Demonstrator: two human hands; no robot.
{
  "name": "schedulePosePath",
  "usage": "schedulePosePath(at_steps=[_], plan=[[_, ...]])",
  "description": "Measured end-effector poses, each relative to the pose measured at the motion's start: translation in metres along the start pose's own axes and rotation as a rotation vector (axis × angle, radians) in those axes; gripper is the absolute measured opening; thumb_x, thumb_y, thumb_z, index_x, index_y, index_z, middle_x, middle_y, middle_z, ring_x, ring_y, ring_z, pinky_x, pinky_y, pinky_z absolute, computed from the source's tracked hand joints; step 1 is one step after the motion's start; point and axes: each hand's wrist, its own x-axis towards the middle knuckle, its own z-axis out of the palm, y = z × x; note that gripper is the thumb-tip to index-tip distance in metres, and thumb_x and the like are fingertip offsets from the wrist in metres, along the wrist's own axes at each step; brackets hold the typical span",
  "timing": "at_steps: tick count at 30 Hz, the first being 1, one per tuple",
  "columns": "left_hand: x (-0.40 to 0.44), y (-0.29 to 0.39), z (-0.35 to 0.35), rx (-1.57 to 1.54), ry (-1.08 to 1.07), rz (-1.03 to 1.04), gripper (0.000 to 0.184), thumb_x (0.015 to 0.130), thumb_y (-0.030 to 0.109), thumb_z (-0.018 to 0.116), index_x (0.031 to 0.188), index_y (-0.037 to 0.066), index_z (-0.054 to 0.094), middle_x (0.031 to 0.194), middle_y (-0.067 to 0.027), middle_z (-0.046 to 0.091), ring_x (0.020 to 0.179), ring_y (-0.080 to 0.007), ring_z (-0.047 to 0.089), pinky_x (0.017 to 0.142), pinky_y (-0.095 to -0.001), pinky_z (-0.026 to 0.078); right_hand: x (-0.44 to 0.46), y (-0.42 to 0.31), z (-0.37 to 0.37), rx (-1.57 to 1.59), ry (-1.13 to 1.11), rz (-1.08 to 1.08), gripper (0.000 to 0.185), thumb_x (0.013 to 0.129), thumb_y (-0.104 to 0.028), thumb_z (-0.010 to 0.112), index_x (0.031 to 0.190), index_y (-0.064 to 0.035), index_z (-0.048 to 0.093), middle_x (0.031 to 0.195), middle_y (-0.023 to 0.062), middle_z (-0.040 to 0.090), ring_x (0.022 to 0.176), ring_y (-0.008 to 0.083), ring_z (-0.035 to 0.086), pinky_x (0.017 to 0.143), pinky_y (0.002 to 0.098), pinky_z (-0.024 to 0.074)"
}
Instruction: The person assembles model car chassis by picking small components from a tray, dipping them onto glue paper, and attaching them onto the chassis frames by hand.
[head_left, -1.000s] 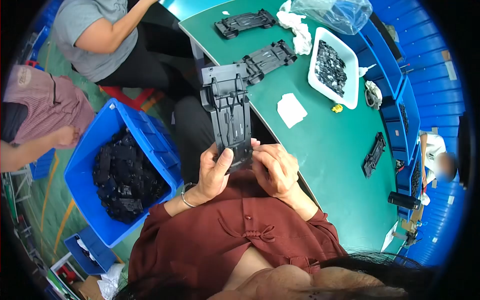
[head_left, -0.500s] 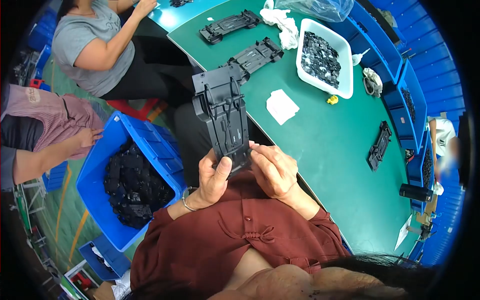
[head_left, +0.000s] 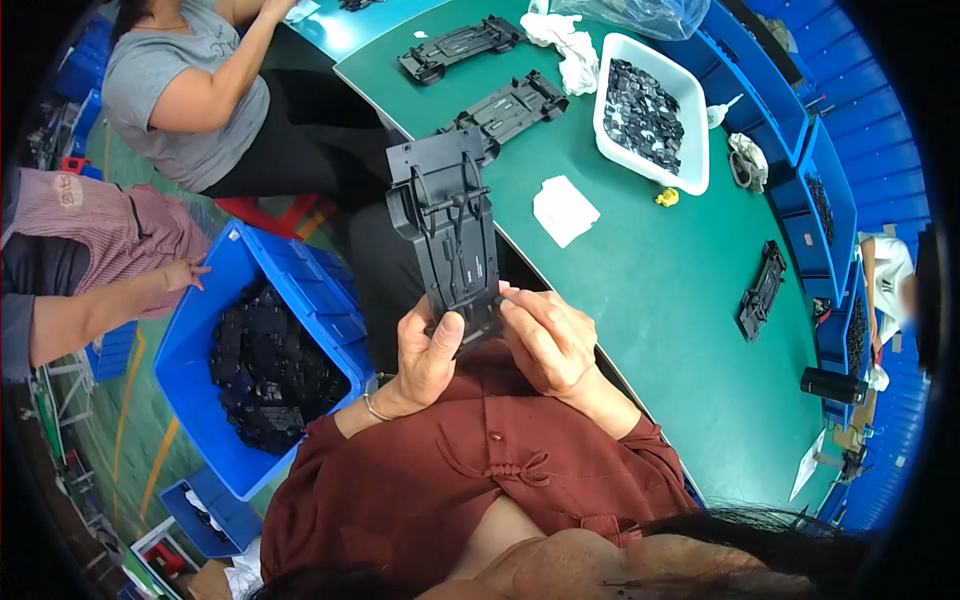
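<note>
A black plastic chassis (head_left: 450, 225) is held upright in front of my body, its detailed side facing me. My left hand (head_left: 428, 358) grips its lower end, thumb across the face. At the lower right corner, my right hand (head_left: 548, 340) has its fingers pinched together against the edge; whatever lies between the fingertips is hidden. Behind its top, a second black chassis (head_left: 515, 110) lies on the green table (head_left: 660, 290), and a third chassis (head_left: 462, 48) is farther back. White paper (head_left: 565, 211) lies to the right of the held part.
A white tray (head_left: 698, 120) holds small dark parts. Another chassis (head_left: 763, 290) and a black bottle (head_left: 833, 386) lie at the right, beside blue bins (head_left: 808, 240). A blue crate (head_left: 185, 345) of black parts stands at the left, near a co-worker's hand (head_left: 183, 274). Another person (head_left: 190, 90) sits behind.
Compared with one second ago, the view has shifted, and the co-worker's hand at the left has moved to the crate's rim. My hands keep nearly the same hold on the chassis.
</note>
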Motion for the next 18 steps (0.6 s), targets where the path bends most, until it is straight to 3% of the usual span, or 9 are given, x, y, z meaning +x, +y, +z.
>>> schedulePosePath(at_steps=[17, 18], plan=[[-0.0046, -0.0046, -0.0058, 0.076, 0.039, 0.005, 0.046, 0.107, 0.033, 0.052, 0.13, -0.007, 0.057, 0.124, -0.0161, 0.068, 0.113, -0.0211, 0.066, 0.1, -0.0346, 0.051, -0.0001, -0.0006, 0.0012, 0.002, -0.028, 0.018, 0.034, 0.066, 0.01, 0.075, 0.099, 0.0085, 0.065, 0.093, 0.0176, 0.069, 0.068, 0.0248, 0.069, 0.055, 0.0301, 0.0548], [-0.0046, -0.003, -0.0067, 0.079, 0.022, -0.023, 0.049, 0.106, 0.034, 0.053, 0.132, -0.006, 0.055, 0.127, -0.0187, 0.066, 0.117, -0.0246, 0.065, 0.103, -0.0381, 0.051, 0.0006, -0.0011, 0.0015, 0.003, -0.03, 0.018, 0.034, 0.066, 0.01, 0.075, 0.099, 0.0085, 0.065, 0.093, 0.0176, 0.069, 0.068, 0.0248, 0.069, 0.055, 0.0301, 0.0548]])
